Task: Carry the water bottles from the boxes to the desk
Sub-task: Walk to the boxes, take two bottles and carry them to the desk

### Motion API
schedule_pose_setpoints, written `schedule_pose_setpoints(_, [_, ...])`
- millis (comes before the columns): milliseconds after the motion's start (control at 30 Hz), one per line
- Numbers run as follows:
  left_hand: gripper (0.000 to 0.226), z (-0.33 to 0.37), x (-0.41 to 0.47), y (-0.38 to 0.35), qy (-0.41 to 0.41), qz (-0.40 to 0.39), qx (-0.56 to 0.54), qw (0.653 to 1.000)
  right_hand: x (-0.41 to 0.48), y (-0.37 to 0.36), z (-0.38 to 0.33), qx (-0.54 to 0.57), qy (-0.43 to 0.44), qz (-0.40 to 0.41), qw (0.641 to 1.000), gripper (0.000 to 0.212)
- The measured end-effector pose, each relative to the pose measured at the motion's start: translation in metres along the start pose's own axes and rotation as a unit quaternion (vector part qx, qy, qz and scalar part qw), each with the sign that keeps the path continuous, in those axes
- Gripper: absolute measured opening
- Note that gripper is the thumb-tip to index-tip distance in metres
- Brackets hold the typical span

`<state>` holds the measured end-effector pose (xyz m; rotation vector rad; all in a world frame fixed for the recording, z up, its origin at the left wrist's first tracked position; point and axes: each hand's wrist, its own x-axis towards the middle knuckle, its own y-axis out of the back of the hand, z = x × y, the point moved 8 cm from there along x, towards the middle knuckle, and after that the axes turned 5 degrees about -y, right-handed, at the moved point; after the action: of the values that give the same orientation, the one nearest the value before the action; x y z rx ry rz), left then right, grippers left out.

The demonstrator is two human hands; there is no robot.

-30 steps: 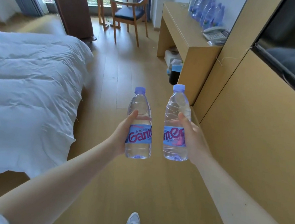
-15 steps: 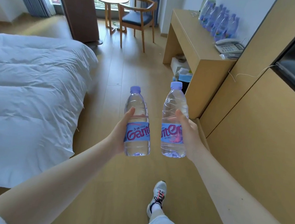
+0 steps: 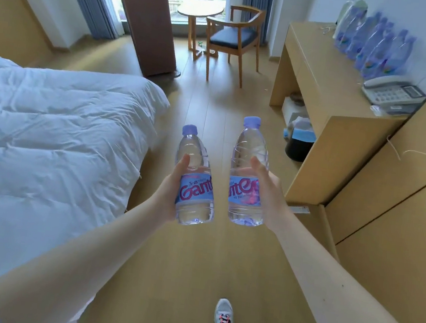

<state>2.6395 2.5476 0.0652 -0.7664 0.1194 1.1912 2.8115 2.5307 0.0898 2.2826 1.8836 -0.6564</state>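
Two clear water bottles with lilac caps and blue-and-pink labels are held upright in front of me over the wooden floor. My left hand point(image 3: 170, 188) grips the left bottle point(image 3: 196, 178) around its label. My right hand point(image 3: 271, 194) grips the right bottle point(image 3: 248, 173), which stands a little higher. The wooden desk point(image 3: 322, 75) is ahead on the right against the wall. Several more bottles point(image 3: 374, 44) of the same kind stand in a row at its back edge.
A bed with a white duvet point(image 3: 49, 142) fills the left. A telephone point(image 3: 393, 94) sits on the desk's near end, a dark bin point(image 3: 298, 144) and boxes lie beneath it. A chair point(image 3: 233, 39), round table point(image 3: 199, 13) and brown cabinet point(image 3: 147, 26) stand by the window. Wooden wall panels point(image 3: 400, 209) run along the right.
I have walked forward along the floor between bed and wall. The desk and its row of bottles are closer and larger. Both hands still hold their bottles upright.
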Motion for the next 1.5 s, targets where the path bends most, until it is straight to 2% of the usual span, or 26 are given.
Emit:
schedule_pose_setpoints(100, [0.063, 0.020, 0.030, -0.007, -0.003, 0.007, 0.004, 1.000, 0.038, 0.005, -0.017, 0.004, -0.002, -0.004, 1.000, 0.060])
schedule_pose_setpoints(200, [0.078, 0.033, 0.056, -0.013, -0.007, -0.022, -0.017, 1.000, 0.069, 0.010, -0.027, 0.000, -0.008, 0.002, 1.000, 0.072])
schedule_pose_setpoints(333, [0.081, 0.044, 0.090, -0.014, -0.014, -0.050, -0.049, 0.997, 0.103, 0.011, -0.039, -0.009, -0.009, -0.007, 1.000, 0.059])
schedule_pose_setpoints(433, [0.078, 0.054, 0.116, -0.010, -0.006, -0.054, -0.057, 0.997, 0.127, 0.007, -0.045, -0.023, -0.008, -0.005, 1.000, 0.070])
schedule_pose_setpoints(567, [0.063, 0.081, 0.162, -0.003, 0.001, -0.043, -0.025, 0.999, 0.166, 0.007, -0.059, -0.064, 0.007, 0.026, 0.998, 0.084])
schedule_pose_setpoints(767, [0.058, 0.135, 0.249, 0.012, 0.035, -0.061, 0.031, 0.997, 0.245, 0.000, -0.092, -0.052, 0.020, 0.081, 0.995, 0.091])
schedule_pose_setpoints(1033, [0.051, 0.245, 0.335, 0.035, 0.017, -0.102, 0.031, 0.994, 0.346, -0.065, -0.160, -0.043, 0.049, 0.072, 0.995, 0.064])
schedule_pose_setpoints(1200, [0.055, 0.278, 0.368, 0.069, 0.014, -0.103, 0.003, 0.995, 0.396, -0.098, -0.168, -0.059, 0.033, 0.055, 0.996, 0.035])
schedule_pose_setpoints(1400, [0.056, 0.301, 0.398, 0.098, 0.014, -0.074, 0.001, 0.997, 0.441, -0.125, -0.173, -0.109, 0.029, 0.046, 0.993, 0.037])
schedule_pose_setpoints(1500, [0.058, 0.315, 0.417, 0.104, 0.008, -0.065, 0.011, 0.998, 0.463, -0.132, -0.180, -0.113, 0.031, 0.044, 0.992, 0.048])
